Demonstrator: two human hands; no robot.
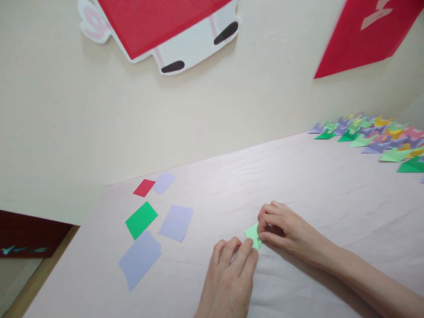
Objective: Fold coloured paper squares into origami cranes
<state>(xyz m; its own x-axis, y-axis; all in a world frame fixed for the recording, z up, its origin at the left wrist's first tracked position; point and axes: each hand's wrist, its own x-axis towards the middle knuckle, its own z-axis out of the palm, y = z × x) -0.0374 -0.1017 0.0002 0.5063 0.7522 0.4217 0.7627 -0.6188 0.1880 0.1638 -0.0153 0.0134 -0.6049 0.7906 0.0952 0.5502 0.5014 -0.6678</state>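
Observation:
A small folded piece of light green paper (pixel 253 234) lies on the white cloth, partly covered by fingers. My right hand (pixel 281 225) pinches its right edge between thumb and fingers. From below, my left hand (pixel 233 269) holds the paper against the cloth with bent fingers, their tips on its lower part. The left thumb is hidden from view. How the paper's folds run under the fingers cannot be made out.
Left of my hands lie a green sheet (pixel 141 220), a red sheet (pixel 144 187) and several lavender sheets (pixel 141 260). Many folded colored paper pieces (pixel 374 132) stand in rows at the far right. Behind the cloth-covered surface (pixel 212 185) rises a pale wall (pixel 198 115) with red decorations (pixel 165 22).

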